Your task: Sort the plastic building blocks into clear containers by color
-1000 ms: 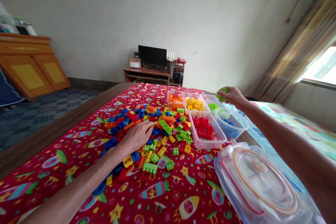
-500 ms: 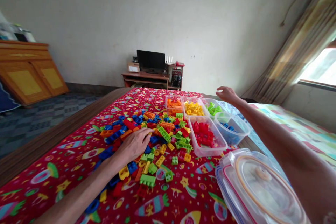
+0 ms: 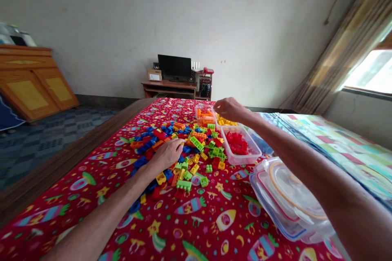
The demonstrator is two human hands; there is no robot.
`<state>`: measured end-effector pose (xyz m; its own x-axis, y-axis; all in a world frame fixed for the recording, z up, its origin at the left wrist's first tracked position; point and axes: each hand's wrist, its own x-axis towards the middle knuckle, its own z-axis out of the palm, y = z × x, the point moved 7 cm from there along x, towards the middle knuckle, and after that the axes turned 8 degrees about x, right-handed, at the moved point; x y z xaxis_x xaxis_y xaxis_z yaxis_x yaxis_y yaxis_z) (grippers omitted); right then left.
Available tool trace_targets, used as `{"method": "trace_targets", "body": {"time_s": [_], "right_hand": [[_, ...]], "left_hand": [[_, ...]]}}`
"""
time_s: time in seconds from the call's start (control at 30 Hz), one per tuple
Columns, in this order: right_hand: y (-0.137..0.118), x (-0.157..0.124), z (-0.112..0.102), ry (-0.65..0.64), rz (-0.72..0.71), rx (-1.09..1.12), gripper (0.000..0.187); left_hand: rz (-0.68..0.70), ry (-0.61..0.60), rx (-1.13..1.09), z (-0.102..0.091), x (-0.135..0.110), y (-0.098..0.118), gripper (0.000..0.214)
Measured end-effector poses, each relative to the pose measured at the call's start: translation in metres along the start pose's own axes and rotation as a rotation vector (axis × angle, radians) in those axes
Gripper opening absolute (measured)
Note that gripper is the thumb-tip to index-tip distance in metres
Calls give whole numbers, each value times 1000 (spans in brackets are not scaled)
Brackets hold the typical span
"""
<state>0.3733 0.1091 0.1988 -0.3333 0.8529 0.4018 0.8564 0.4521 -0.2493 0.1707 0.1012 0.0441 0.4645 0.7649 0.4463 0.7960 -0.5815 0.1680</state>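
The left hand (image 3: pixel 168 155) rests on a heap of studded plastic bricks (image 3: pixel 196 142), its knuckles bent and its thumb and fingertips drawn close beside a yellow piece; whether they pinch it cannot be told. The right hand (image 3: pixel 231 109) hangs over the clear boxes with its fingers curled downward and bunched, their tips too hidden to tell whether anything is held. Below and beside it, stubby orange bricks (image 3: pixel 204 114) and yellow bricks (image 3: pixel 226 122) fill two see-through boxes, while nearer stands a rectangular, round-cornered tub (image 3: pixel 245 160) of glossy, jumbled red bricks (image 3: pixel 236 143). The heap itself mixes oblong, square and ring-like shapes in blue, green, red, orange and yellow, spread over a soft-looking red cloth (image 3: pixel 171 232) printed with rockets and stars. Closer in, translucent lids (image 3: pixel 281 200) lie stacked, with an oval orange band on the top one.
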Motion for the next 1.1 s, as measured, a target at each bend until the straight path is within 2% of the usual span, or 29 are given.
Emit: {"method": "trace_targets", "body": {"time_s": [0.1,0.2,0.27,0.37,0.47,0.53,0.7,0.83,0.97,1.1], "right_hand": [[-43,-3,28,-51,-76,81,20],[-69,-15,61,-54,-30,160,22],[-73,-28,86,-36,57,164,27],[-64,-49,123,-31,195,117,37],[-53,-60,138,42,211,159,45],[-45,-61,135,124,222,269,47],[-19,-61,105,342,377,672,41],[-1,-62,88,429,479,971,35],[5,-61,76,448,478,983,26],[1,-62,67,511,494,1064,19]], "left_hand": [[18,18,-6,1,-1,0,37],[30,41,-10,2,-3,0,32],[8,44,-12,2,-3,-2,31],[-38,45,-14,-1,-2,-3,32],[-47,61,-1,-6,-3,-2,31],[-44,70,-1,-9,-4,0,30],[19,115,-40,-18,-5,4,32],[131,125,-66,-28,-2,14,30],[260,78,-148,-35,-4,48,28],[461,11,-158,-23,-11,103,28]]}}
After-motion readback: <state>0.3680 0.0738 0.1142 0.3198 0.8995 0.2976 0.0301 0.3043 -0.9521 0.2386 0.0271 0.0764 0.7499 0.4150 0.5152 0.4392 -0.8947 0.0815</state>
